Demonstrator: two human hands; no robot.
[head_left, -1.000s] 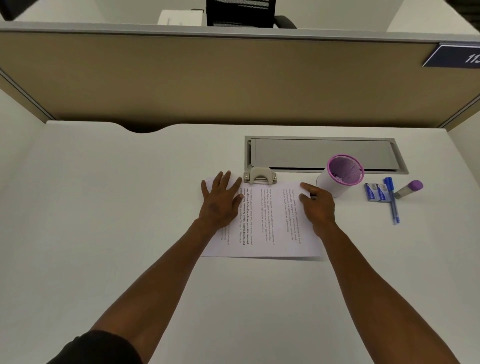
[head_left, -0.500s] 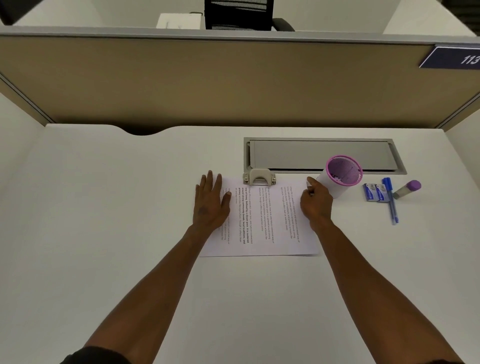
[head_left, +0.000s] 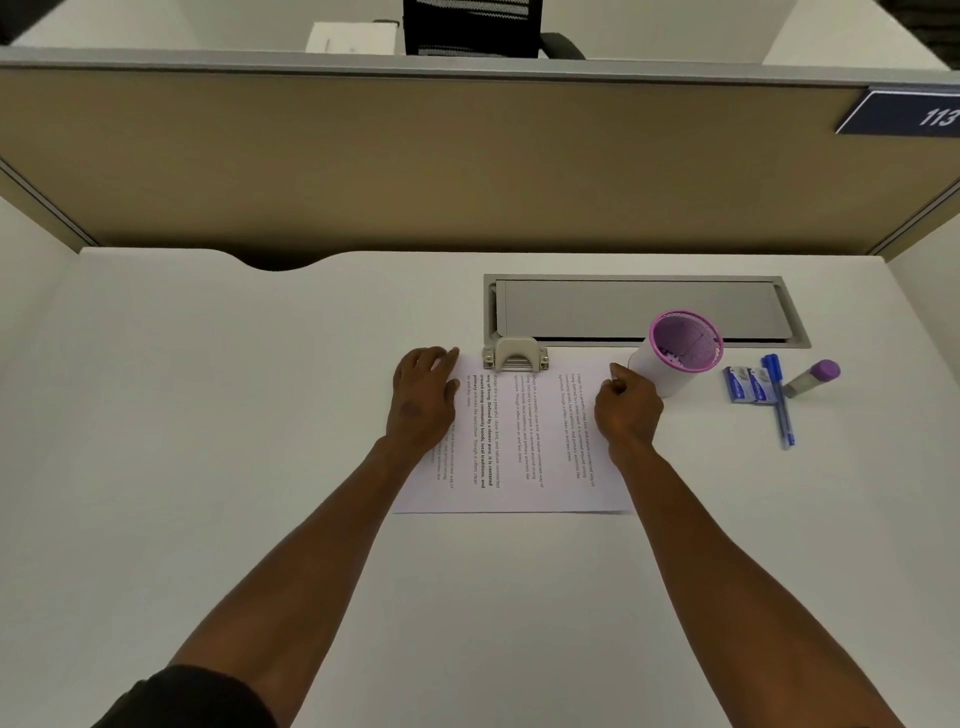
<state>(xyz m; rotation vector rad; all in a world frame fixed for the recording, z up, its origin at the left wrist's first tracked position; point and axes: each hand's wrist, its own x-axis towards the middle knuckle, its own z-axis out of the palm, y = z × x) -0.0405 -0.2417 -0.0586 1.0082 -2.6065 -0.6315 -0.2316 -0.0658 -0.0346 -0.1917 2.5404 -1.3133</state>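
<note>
A printed sheet of paper (head_left: 524, 447) lies on the white desk (head_left: 208, 415), its far edge tucked into a small beige hole punch (head_left: 516, 355). My left hand (head_left: 423, 400) sits on the sheet's far left corner, fingers curled over the edge and thumb on the paper. At the far right corner my right hand (head_left: 628, 410) has its fingers curled and pinches the sheet, right beside the pen cup.
A white pen cup with a purple rim (head_left: 675, 358) stands right of the sheet. Further right lie a blue staples box (head_left: 748, 384), a blue pen (head_left: 781, 402) and a purple-capped glue stick (head_left: 811, 378). A grey cable hatch (head_left: 639, 310) and the tan partition (head_left: 467, 166) are behind.
My left hand slid from the sheet's middle left to its far left corner and its flat fingers curled. My right hand crept to the far right corner and closed there.
</note>
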